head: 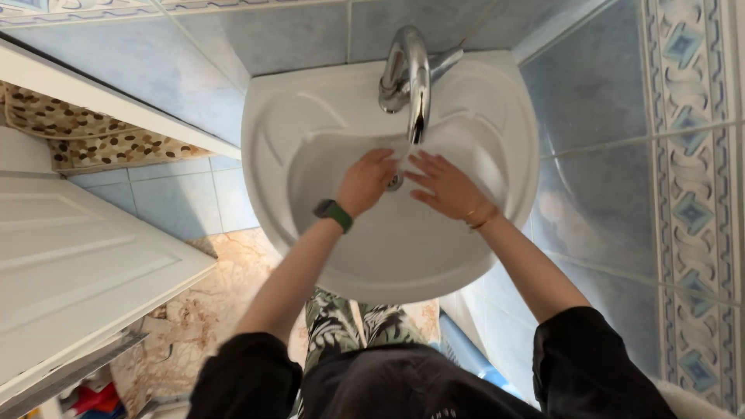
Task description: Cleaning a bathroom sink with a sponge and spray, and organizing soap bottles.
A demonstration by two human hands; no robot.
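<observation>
I am looking straight down on a white washbasin [497, 101] fixed to a blue tiled wall [597, 85], and both of my hands are in the bowl under the chrome tap [409, 74]. My left hand [365, 180], with a dark green watch [334, 214] on its wrist, hangs loosely curled, fingers bent and grasping nothing; my right hand [446, 186], with a thin gold bracelet [483, 217] at its wrist, lies flat and spread, fingers apart, also holding nothing. The fingertips of the two hands are near each other just below the spout, close above the drain [396, 183], which shows between them. A thin pale streak under the spout looks like running water, though I cannot tell how strong the flow is. I judge the step in hand to be rinsing or washing, and to do it well I would keep both hands centred under the stream and low in the bowl so water runs off into the drain and not over the rim. I would turn the palms over, work between the spread fingers, and keep the watch and the black sleeves [248, 372] back from the wet. At the left a white door [77, 264] stands near the basin, well apart from my arms; below, patterned trousers [341, 326] show above a marbled floor [194, 318].
</observation>
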